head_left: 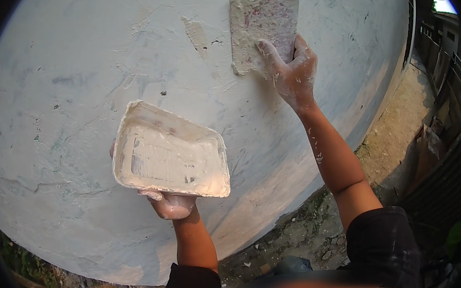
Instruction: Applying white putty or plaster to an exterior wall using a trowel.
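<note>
- The right hand (296, 78) is clamped on a flat scraper (272, 22), thumb across its paste-caked face, the other fingers mostly hidden.
- The scraper lies near the wall's top edge, right of its middle, apparently flat against it; exact contact is hard to tell.
- The left hand (172, 204) grips a shallow tray (222, 158) from below, tilted so its inside shows, lower on the wall and left of the scraper.
- Pale paste (182, 156) coats the tray's bottom and sides in a ridged layer.
- The step in hand looks like spreading paste over the wall (97, 62); the next move seems to call for a firm, even stroke, with the tray held clear.
- A rough patch (196, 36) beside the scraper, pits and a crack (37, 185) toward the wall's left edge could catch the stroke.
- Beyond the wall's lower edge lies rubble-strewn ground (315, 238), which could make footing awkward; past its right edge run a sandy path (398, 118) and shadowed corrugated sheets (441, 166).
</note>
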{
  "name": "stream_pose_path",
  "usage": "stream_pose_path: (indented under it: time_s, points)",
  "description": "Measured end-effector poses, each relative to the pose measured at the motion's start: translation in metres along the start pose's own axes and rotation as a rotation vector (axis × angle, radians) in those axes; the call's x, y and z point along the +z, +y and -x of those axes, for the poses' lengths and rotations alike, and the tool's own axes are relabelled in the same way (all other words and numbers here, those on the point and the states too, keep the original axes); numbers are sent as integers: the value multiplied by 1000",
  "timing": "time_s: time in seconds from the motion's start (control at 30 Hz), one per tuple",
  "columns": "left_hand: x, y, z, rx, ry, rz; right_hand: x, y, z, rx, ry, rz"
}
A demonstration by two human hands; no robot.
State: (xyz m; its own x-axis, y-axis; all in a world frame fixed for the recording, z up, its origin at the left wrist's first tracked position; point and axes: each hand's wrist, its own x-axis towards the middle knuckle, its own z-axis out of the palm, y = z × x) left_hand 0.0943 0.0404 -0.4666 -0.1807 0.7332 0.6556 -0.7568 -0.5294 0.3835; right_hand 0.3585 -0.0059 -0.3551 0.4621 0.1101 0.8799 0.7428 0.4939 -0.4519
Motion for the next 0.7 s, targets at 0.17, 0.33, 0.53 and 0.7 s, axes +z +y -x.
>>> stream_pose_path:
  time_s: [0.17,0.33,0.53,0.7]
  points:
    - [-14,6,9,40,-204,-54,1,-22,-5,110,13,-325]
    - [-32,13,21,58,-198,-73,21,-32,16,193,-144,-52]
    - [-52,65,11,-76,-131,165,-13,32,29,239,201,307]
    - [-69,122,-5,-126,-104,181,5,-44,26,249,148,-134]
